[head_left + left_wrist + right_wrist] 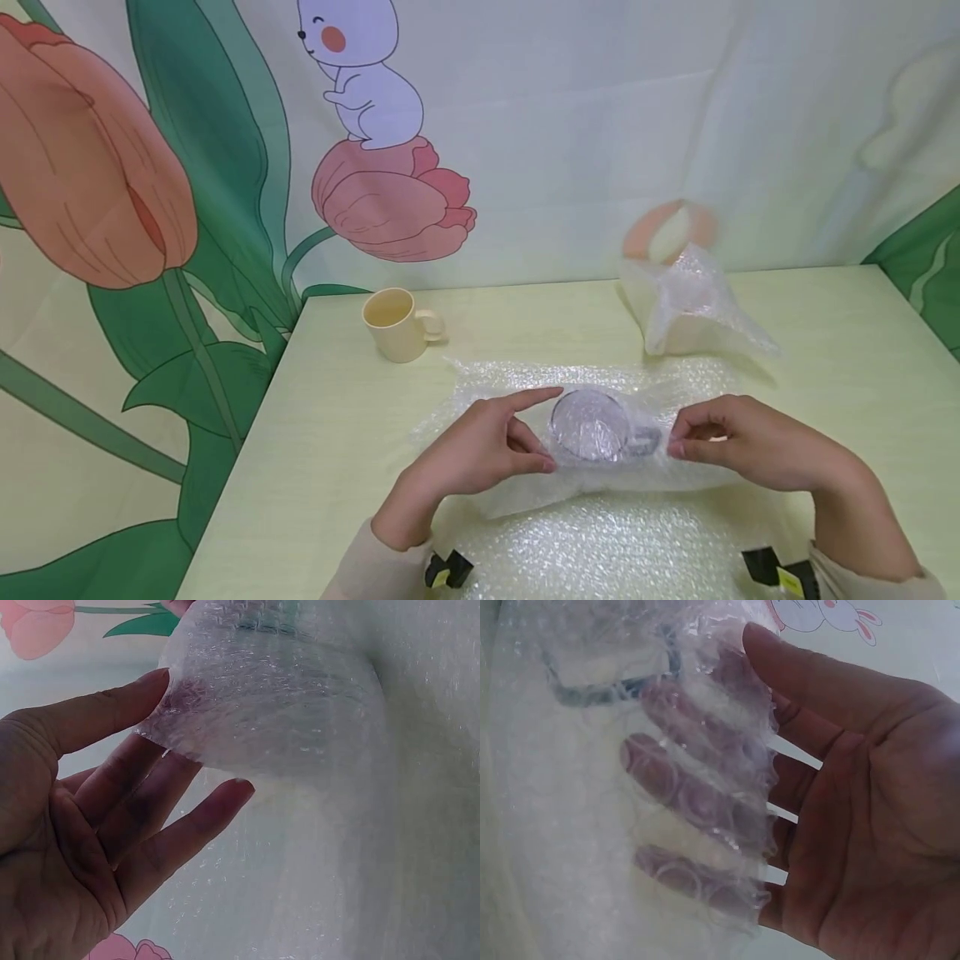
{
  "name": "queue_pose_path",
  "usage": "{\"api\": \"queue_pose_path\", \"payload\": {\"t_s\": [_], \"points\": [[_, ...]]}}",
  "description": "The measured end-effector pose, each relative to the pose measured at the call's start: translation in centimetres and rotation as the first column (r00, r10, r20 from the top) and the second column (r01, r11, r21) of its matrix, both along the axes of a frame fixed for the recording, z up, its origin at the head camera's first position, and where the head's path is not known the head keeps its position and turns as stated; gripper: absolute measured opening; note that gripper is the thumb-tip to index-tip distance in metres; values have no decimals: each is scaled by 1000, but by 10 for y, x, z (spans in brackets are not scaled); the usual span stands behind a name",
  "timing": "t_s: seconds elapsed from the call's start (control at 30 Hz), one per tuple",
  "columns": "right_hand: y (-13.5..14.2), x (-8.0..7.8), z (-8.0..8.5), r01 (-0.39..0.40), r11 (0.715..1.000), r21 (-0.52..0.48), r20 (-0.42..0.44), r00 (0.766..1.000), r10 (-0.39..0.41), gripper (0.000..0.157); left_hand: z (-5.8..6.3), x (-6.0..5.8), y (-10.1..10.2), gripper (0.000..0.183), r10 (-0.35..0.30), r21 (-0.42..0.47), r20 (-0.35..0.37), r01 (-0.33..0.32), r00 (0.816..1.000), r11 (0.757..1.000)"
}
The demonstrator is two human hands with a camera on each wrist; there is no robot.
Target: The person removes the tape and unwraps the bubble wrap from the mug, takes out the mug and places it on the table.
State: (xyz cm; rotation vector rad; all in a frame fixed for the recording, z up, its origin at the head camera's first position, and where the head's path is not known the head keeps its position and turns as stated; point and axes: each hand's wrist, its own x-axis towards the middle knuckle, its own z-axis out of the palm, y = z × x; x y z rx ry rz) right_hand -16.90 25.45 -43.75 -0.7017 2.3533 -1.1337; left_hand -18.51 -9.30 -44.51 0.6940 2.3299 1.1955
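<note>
No text, label, brand, number or sign can be read here.

Looks like an indoor tabletop corner; home or studio, we can't tell. We go by the creased printed cloth [570, 150] behind, big tulip [97, 158] at upper left, cartoon animal [382, 104] at top centre, and the plain pale table [300, 467] across the lower frame.

On my table [840, 367] I've got 1 yellow mug [397, 342] at back left, 1 wrapped bundle [688, 307] at back right, and behind, a backdrop [555, 167] printed with tulips [97, 167]!
</note>
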Motion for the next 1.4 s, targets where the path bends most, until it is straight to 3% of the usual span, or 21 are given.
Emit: {"api": "queue_pose_path", "payload": {"t_s": [0.37,0.5,0.63,0.8,1.03,1.2,1.3,1.4], "points": [[-1,3,3,-105,992,-68,8,994,106,10,2,1,-3,81,-65,-12,-50,65,997,998],[1,3,2,-128,988,-83,50,990,132,9,4,1,-5,66,-80,6,-75,81,994,997],[2,4,1,-137,987,-81,94,985,144,10,5,0,-7,44,-62,24,-52,64,997,998],[2,4,2,-159,985,-64,101,981,165,11,4,0,-10,27,-22,-83,-72,16,997,996],[1,5,2,-170,985,-33,137,975,173,12,2,4,-11,35,-41,-319,-112,3,993,948],[2,8,1,-150,988,-20,135,979,152,18,0,8,-7,61,-42,-422,-113,-10,993,906],[2,8,2,-123,992,10,130,984,120,21,-2,11,-2,76,-49,-476,-111,-10,993,879],[0,6,2,-61,992,108,114,992,49,30,-4,15,3,85,-67,-522,-120,-6,991,853]]}}
